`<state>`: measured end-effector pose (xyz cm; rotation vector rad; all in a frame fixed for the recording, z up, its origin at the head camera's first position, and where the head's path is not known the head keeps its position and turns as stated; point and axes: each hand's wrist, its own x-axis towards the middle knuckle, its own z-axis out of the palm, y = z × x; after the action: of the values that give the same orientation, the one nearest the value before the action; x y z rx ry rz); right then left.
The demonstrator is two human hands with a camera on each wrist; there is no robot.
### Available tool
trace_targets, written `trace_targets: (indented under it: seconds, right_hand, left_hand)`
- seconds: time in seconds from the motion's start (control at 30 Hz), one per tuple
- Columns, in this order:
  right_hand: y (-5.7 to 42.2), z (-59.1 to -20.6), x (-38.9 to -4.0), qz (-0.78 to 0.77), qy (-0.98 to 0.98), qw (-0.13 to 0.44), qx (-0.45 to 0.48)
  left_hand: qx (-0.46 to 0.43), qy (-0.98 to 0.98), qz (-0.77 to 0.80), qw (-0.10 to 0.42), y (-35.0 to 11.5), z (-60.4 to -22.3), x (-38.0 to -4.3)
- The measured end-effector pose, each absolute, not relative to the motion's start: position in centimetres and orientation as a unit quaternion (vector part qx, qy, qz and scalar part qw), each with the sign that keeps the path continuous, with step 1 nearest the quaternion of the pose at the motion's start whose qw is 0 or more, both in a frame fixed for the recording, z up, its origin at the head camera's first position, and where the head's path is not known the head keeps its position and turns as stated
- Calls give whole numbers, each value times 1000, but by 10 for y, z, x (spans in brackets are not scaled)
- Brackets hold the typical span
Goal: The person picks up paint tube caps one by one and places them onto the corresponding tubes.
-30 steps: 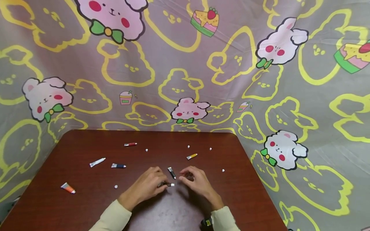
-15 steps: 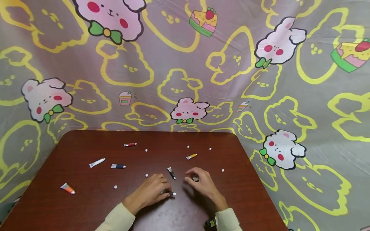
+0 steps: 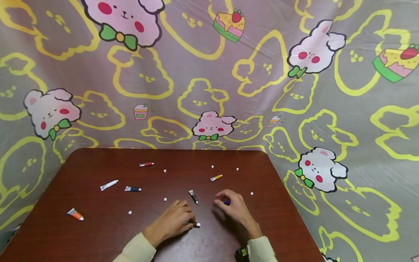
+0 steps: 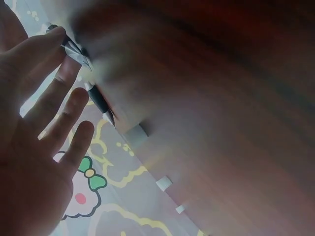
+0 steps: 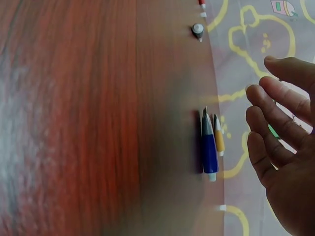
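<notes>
My left hand (image 3: 175, 219) pinches a dark paint tube (image 3: 196, 224) with a white cap near the table's front middle. In the left wrist view its fingertips meet on the dark paint tube (image 4: 74, 50), the silver crimped end pointing away. My right hand (image 3: 236, 208) holds nothing, its fingers loosely bent over a blue paint tube (image 3: 227, 202). In the right wrist view this blue paint tube (image 5: 209, 153) lies on the table, apart from the fingers. Between and beyond both hands lies a black paint tube (image 3: 193, 197).
On the brown table (image 3: 183, 160) lie red (image 3: 146, 165), white (image 3: 109, 185), navy (image 3: 132, 189), orange (image 3: 76, 214) and yellow paint tubes (image 3: 216, 178). Several small white pieces, including one white piece (image 3: 130, 213) at left, are scattered around. A patterned cloth (image 3: 170, 109) hangs behind.
My left hand has drawn the dark tube nearer to me, uncovering a small white piece. My right hand has shifted right, and the blue tube now shows beneath it.
</notes>
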<state>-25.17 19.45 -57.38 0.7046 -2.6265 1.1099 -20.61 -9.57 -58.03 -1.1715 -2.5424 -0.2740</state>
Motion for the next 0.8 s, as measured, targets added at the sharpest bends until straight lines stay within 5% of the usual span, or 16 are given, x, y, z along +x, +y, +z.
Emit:
trace_targets:
  seconds: [0.8]
  right_hand:
    - [214, -580, -255, 370, -901, 106, 201]
  left_hand:
    - [-402, -897, -75, 168, -97, -581, -204]
